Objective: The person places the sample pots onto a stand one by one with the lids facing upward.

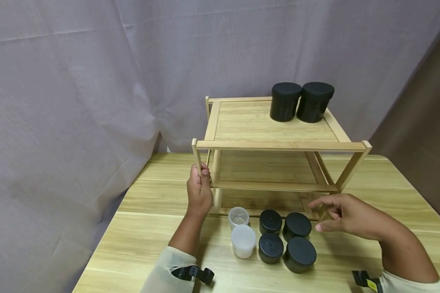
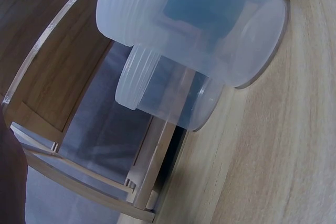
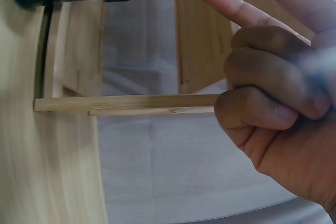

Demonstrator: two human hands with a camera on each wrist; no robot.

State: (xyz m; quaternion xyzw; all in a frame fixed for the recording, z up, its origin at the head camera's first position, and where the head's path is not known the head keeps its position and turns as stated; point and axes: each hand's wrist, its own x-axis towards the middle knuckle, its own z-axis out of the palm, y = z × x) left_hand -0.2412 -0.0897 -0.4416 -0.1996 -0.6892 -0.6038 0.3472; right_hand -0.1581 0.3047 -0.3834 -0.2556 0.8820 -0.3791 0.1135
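Note:
My left hand (image 1: 199, 191) grips the front left post of a three-tier wooden shelf (image 1: 282, 145) standing on the table. Off the shelf's right front corner hovers my right hand (image 1: 346, 215), holding nothing. Its index finger and thumb (image 1: 328, 226) reach out apart, while the other fingers (image 3: 268, 77) curl in toward the palm. Between the hands, in front of the shelf, stand two translucent jars: a rear one (image 1: 238, 217) with a see-through top, and a front one (image 1: 243, 242) with a whitish top. Several black lidded jars (image 1: 300, 254) stand right of them, nearest my right hand.
Two taller black jars (image 1: 285, 101) stand side by side on the top tier, toward its right. The table (image 1: 418, 211) spreads out on both sides of the shelf. A grey cloth backdrop (image 1: 168, 61) hangs behind and to the left.

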